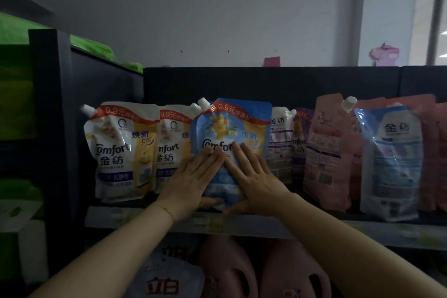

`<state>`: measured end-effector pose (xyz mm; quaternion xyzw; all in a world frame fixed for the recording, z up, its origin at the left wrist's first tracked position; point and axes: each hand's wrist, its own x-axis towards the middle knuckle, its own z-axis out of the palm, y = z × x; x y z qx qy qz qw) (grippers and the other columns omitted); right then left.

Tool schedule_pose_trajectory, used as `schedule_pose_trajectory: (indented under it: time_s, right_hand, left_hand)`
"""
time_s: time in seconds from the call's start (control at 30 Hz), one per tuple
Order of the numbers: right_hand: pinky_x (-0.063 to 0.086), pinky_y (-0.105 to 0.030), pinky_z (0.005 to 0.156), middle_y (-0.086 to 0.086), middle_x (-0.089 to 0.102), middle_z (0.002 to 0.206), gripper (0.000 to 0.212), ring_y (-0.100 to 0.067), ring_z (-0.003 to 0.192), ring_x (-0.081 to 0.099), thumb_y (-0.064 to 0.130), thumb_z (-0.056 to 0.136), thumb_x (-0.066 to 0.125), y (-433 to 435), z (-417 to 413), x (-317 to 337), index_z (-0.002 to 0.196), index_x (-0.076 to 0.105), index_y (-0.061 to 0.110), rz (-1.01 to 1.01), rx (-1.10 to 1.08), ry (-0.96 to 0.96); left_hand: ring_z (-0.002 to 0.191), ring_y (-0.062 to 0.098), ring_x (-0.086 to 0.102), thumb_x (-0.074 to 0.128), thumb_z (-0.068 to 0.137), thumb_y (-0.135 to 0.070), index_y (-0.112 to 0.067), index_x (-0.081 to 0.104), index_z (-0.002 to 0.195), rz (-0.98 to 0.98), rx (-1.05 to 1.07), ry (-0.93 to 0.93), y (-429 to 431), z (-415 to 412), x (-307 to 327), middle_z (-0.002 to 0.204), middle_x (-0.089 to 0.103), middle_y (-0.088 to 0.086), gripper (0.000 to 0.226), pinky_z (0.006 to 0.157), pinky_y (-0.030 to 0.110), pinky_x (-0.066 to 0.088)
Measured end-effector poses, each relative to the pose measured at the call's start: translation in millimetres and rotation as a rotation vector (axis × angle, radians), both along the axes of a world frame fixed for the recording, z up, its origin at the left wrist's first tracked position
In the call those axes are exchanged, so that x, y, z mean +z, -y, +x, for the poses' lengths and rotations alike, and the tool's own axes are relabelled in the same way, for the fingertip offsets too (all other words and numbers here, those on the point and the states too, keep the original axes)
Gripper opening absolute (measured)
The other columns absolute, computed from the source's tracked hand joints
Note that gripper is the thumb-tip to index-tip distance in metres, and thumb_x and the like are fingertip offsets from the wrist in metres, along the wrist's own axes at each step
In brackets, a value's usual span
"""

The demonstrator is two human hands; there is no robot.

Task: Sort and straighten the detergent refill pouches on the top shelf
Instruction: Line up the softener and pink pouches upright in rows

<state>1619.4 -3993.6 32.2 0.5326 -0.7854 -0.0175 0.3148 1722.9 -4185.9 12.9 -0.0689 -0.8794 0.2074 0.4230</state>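
**Shelf count: pouches, jugs, hands**

On the top shelf (145, 219) stand two white-and-yellow pouches (116, 152), one blue Comfort pouch (229, 126), one partly hidden white pouch (280, 143), one purple pouch (300, 145) and one blue-and-white pouch (391, 164). Of the pink pouches (326, 152), one stands plainly in front; more sit behind it at the right, too overlapped to count. Below the shelf are two pink jugs (227, 271) and one white bag (169, 280) with red characters. There are two hands: the left hand (191, 176) and the right hand (256, 176).

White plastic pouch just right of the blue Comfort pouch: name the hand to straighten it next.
Right, probably. The right hand lies flat on the blue Comfort pouch, next to the white plastic pouch; the left hand lies farther off.
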Motion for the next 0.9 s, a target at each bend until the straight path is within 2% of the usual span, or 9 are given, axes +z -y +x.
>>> schedule_pose_trajectory:
  time_s: [0.17, 0.37, 0.47, 0.57, 0.63, 0.7, 0.8, 0.9]
  right_hand:
    - [-0.027, -0.039, 0.105, -0.001, -0.048, 0.145, 0.118, -0.021, 0.133, -0.044, 0.091, 0.061, 0.032, 4, -9, 8, 0.133, -0.044, 0.037, 0.025, 0.026, 0.038]
    - [-0.026, -0.040, 0.105, 0.006, -0.050, 0.143, 0.118, -0.020, 0.134, -0.043, 0.092, 0.058, 0.031, 16, -26, 3, 0.130, -0.047, 0.040, 0.006, 0.046, 0.073]
    - [-0.021, -0.046, 0.107, 0.001, -0.038, 0.151, 0.120, -0.026, 0.140, -0.033, 0.093, 0.061, 0.031, 28, -35, -6, 0.141, -0.036, 0.034, -0.046, 0.043, 0.000]
    - [-0.003, -0.054, 0.109, -0.011, -0.012, 0.159, 0.119, -0.034, 0.145, -0.009, 0.092, 0.064, 0.026, 39, -44, -11, 0.152, -0.015, 0.023, -0.074, 0.003, -0.060]
    - [0.006, -0.056, 0.109, -0.016, -0.001, 0.159, 0.117, -0.038, 0.145, 0.002, 0.091, 0.066, 0.025, 44, -50, -12, 0.153, -0.006, 0.019, -0.075, -0.020, -0.073]
    - [0.010, -0.056, 0.112, -0.018, 0.004, 0.158, 0.116, -0.041, 0.144, 0.007, 0.090, 0.068, 0.024, 47, -54, -12, 0.153, -0.005, 0.018, -0.071, -0.040, -0.070]
    - [0.008, -0.054, 0.115, -0.018, 0.007, 0.157, 0.114, -0.042, 0.143, 0.010, 0.089, 0.069, 0.024, 50, -55, -14, 0.153, -0.005, 0.018, -0.044, -0.051, -0.032]
    - [0.007, -0.055, 0.116, -0.017, 0.001, 0.158, 0.110, -0.041, 0.144, 0.005, 0.089, 0.072, 0.017, 48, -53, -13, 0.153, -0.008, 0.019, 0.004, -0.080, -0.016]
  left_hand:
    - [0.148, 0.023, 0.004, 0.020, 0.085, -0.079, -0.010, 0.001, 0.154, -0.104, 0.019, 0.055, 19, -14, 6, 0.162, -0.003, 0.006, 0.099, 0.118, 0.039, -0.002]
    - [0.148, 0.023, 0.004, 0.024, 0.081, -0.083, -0.009, 0.009, 0.153, -0.172, -0.007, 0.076, 33, -29, 11, 0.161, 0.006, 0.008, 0.104, 0.116, 0.050, 0.004]
    - [0.149, 0.023, 0.002, 0.027, 0.080, -0.082, -0.011, 0.006, 0.154, -0.188, -0.017, 0.043, 43, -38, 4, 0.162, 0.001, 0.007, 0.104, 0.112, 0.056, 0.013]
    - [0.149, 0.022, -0.003, 0.028, 0.078, -0.079, -0.012, 0.001, 0.154, -0.197, 0.003, 0.013, 50, -48, 0, 0.162, -0.006, 0.006, 0.104, 0.110, 0.056, 0.016]
    - [0.149, 0.021, -0.005, 0.028, 0.077, -0.078, -0.013, 0.000, 0.154, -0.194, 0.015, 0.005, 53, -55, -1, 0.161, -0.008, 0.005, 0.105, 0.109, 0.057, 0.018]
    - [0.148, 0.021, -0.006, 0.027, 0.076, -0.078, -0.014, -0.003, 0.153, -0.178, 0.032, 0.013, 55, -60, -2, 0.161, -0.010, 0.004, 0.105, 0.110, 0.060, 0.023]
    - [0.148, 0.022, -0.008, 0.024, 0.074, -0.078, -0.015, -0.007, 0.153, -0.156, 0.057, 0.043, 55, -63, -4, 0.161, -0.012, 0.005, 0.105, 0.107, 0.060, 0.027]
    - [0.148, 0.021, -0.012, 0.018, 0.077, -0.079, -0.015, -0.008, 0.153, -0.167, 0.081, 0.091, 55, -56, 1, 0.160, -0.015, 0.005, 0.103, 0.109, 0.057, 0.024]
